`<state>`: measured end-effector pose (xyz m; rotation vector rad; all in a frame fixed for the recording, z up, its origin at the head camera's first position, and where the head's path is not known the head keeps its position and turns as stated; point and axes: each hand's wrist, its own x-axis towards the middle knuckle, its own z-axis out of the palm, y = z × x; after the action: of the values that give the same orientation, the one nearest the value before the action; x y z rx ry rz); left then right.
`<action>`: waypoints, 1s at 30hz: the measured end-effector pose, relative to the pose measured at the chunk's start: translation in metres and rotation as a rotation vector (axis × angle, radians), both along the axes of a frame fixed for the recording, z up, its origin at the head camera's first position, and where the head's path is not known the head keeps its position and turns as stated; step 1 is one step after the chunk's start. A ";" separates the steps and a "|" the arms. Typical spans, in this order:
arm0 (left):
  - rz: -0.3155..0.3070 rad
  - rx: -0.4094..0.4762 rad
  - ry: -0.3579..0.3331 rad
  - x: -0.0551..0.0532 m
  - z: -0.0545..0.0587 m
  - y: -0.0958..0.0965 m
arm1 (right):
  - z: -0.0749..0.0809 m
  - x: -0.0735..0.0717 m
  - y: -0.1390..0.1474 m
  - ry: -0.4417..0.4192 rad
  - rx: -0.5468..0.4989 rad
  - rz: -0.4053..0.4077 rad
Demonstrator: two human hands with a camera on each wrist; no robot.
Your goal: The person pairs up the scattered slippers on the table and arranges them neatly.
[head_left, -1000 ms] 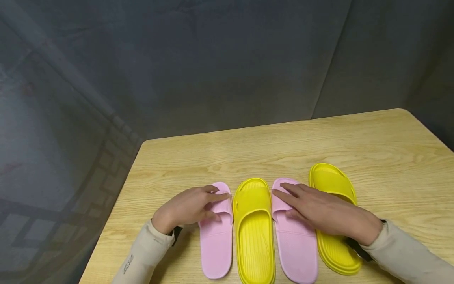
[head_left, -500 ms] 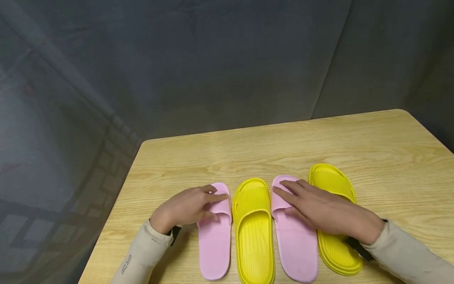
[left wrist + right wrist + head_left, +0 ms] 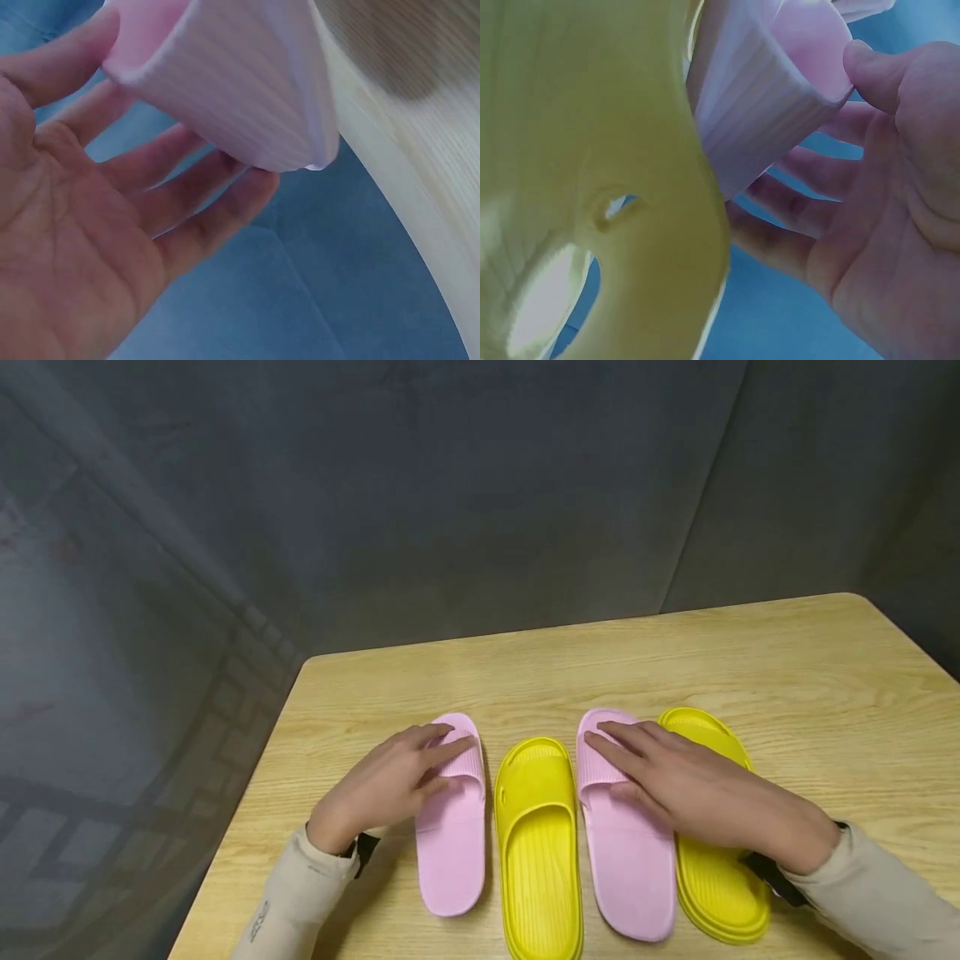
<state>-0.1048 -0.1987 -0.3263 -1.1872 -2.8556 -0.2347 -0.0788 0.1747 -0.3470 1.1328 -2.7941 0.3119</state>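
Two pink slippers with ribbed straps and two yellow slippers stand in a row, colours alternating. My left hand (image 3: 378, 789) grips the strap of the left pink slipper (image 3: 452, 868), thumb at the strap's opening and fingers over its top, as the left wrist view also shows. Over the strap of the right pink slipper (image 3: 633, 885), my right hand (image 3: 705, 789) holds on in the same way, thumb (image 3: 877, 75) at the strap edge. Between the pink ones lies a yellow slipper (image 3: 542, 877). My right hand and wrist partly cover the other yellow slipper (image 3: 723, 893).
The slippers are on a light wooden table (image 3: 570, 668) with rounded corners. Dark grey cloth (image 3: 480, 502) hangs behind it and along the left side. In the right wrist view, yellow slipper (image 3: 607, 112) fills the left part, close to the pink strap.
Both pink slippers have moved away from me, toward the far edge, with my hands on them. A gap has widened between the left pink slipper and the yellow one, which stays put.
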 end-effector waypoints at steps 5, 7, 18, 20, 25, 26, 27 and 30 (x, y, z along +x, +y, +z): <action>-0.026 0.025 0.020 0.003 0.004 0.010 | 0.007 -0.001 0.004 0.027 -0.009 -0.008; -0.026 0.029 0.037 0.005 0.005 0.014 | 0.009 0.000 0.004 0.043 -0.016 -0.003; 0.009 0.016 0.057 0.010 0.000 0.027 | 0.007 0.001 0.000 0.107 -0.030 0.050; 0.013 0.010 0.046 0.012 0.000 0.029 | 0.007 0.001 -0.001 0.108 -0.032 0.056; 0.013 -0.004 0.074 0.020 0.003 0.034 | 0.009 0.005 -0.005 0.064 -0.044 0.074; 0.011 -0.006 0.088 0.022 0.003 0.036 | 0.010 0.007 -0.005 0.048 -0.045 0.075; 0.009 -0.006 0.103 0.024 0.004 0.037 | 0.010 0.008 -0.006 0.033 -0.046 0.074; 0.004 -0.004 0.144 0.028 0.005 0.042 | 0.012 0.012 -0.008 0.003 -0.045 0.076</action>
<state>-0.0770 -0.1567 -0.3213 -1.1481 -2.7353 -0.1375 -0.0665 0.1668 -0.3353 1.2301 -2.7320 0.3776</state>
